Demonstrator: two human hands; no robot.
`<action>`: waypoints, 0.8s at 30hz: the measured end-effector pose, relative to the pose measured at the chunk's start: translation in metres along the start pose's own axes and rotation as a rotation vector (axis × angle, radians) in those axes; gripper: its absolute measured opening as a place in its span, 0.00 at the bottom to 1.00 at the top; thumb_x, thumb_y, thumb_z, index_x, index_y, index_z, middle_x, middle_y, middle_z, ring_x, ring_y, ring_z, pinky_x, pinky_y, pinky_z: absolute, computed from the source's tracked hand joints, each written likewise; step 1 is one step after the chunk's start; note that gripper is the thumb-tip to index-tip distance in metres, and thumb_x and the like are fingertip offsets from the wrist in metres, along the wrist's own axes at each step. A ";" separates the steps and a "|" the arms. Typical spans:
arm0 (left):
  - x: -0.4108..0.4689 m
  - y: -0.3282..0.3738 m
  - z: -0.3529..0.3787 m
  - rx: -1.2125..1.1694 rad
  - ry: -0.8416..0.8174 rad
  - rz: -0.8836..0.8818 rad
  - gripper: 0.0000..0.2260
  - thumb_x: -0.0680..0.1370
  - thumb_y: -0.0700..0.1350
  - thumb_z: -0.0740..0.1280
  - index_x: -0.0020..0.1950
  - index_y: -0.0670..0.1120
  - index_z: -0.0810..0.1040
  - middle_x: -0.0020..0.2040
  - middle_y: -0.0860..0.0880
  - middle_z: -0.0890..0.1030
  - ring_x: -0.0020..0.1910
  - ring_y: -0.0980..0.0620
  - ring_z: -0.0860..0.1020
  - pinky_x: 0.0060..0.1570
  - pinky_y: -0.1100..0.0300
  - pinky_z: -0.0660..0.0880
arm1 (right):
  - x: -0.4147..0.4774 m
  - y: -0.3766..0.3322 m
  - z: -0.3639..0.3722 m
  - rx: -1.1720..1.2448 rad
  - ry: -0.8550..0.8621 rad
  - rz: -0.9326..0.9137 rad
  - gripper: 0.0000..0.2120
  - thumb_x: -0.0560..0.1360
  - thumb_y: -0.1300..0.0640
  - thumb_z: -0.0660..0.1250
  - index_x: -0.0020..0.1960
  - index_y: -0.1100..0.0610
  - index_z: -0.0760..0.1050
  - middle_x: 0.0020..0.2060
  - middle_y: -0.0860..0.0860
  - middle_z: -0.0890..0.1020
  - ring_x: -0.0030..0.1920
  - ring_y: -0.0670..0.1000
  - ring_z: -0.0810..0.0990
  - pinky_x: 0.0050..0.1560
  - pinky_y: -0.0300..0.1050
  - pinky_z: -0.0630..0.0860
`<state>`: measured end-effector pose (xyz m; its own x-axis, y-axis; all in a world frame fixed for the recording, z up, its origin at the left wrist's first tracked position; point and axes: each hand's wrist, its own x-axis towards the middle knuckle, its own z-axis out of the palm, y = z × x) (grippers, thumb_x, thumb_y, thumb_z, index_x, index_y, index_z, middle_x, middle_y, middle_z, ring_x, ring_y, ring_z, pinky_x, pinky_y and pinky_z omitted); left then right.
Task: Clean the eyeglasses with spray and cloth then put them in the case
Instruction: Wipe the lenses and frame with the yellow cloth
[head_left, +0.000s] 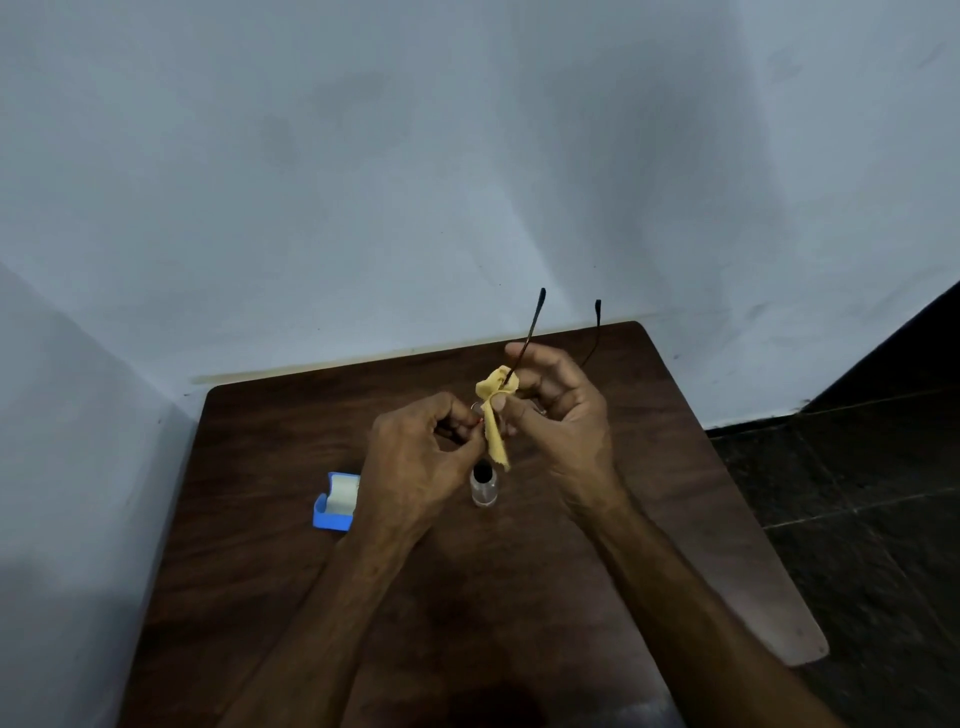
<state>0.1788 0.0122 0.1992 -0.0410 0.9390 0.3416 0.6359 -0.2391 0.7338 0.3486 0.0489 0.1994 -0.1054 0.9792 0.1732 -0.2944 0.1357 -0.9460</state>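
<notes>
"Hands first, left to right: what have they got?"

"On my feed the left hand (415, 462) is held up over the surface (519, 597) with its fingers curled in, pinching the front of the eyeglasses (541, 301). A bit of rim shows just past its fingertips, but the lenses are mostly hidden. The right hand (561, 410) is just beside it, thumb and fingers nipped on a yellow cloth (496, 387) bunched against the frame. Its other fingers are loosely bent."

"So where exactly are the eyeglasses?"

"Off the surface, between the two hands. Both temples stick up and away from me towards the wall (467, 182). One runs past the right index finger and the other rises behind that hand."

"And the rest, from the left?"

"A blue case (332, 506) lies open on the surface, pale lining showing, partly behind the left wrist. Next comes the spray bottle (484, 488), clear with a dark cap, upright below the gap between the hands. The cloth hangs down to just above that cap, and I cannot tell whether they touch. Far right, past the surface's edge, I see a dark tiled floor (857, 493)."
</notes>
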 end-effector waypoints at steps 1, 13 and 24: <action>0.000 0.000 0.001 0.010 -0.012 -0.002 0.05 0.74 0.39 0.79 0.46 0.47 0.86 0.40 0.55 0.85 0.42 0.58 0.83 0.48 0.58 0.84 | 0.001 -0.002 0.001 0.017 0.034 -0.013 0.24 0.75 0.71 0.74 0.69 0.63 0.74 0.50 0.62 0.87 0.50 0.58 0.87 0.43 0.47 0.80; -0.008 -0.015 -0.003 0.057 -0.110 0.045 0.04 0.77 0.40 0.77 0.50 0.47 0.86 0.43 0.57 0.84 0.44 0.59 0.83 0.47 0.61 0.83 | 0.031 -0.019 0.002 0.422 0.359 0.118 0.26 0.75 0.74 0.71 0.71 0.65 0.71 0.40 0.56 0.86 0.43 0.53 0.86 0.48 0.50 0.83; -0.014 -0.023 -0.008 0.088 -0.101 0.089 0.09 0.79 0.51 0.70 0.50 0.47 0.85 0.44 0.56 0.84 0.43 0.58 0.83 0.44 0.59 0.83 | 0.029 -0.015 0.005 0.473 0.517 0.315 0.25 0.76 0.70 0.73 0.71 0.69 0.71 0.41 0.56 0.85 0.30 0.45 0.83 0.30 0.38 0.80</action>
<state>0.1580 0.0031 0.1822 0.0937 0.9361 0.3390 0.6991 -0.3043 0.6470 0.3457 0.0743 0.2197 0.1719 0.9224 -0.3458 -0.7113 -0.1266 -0.6914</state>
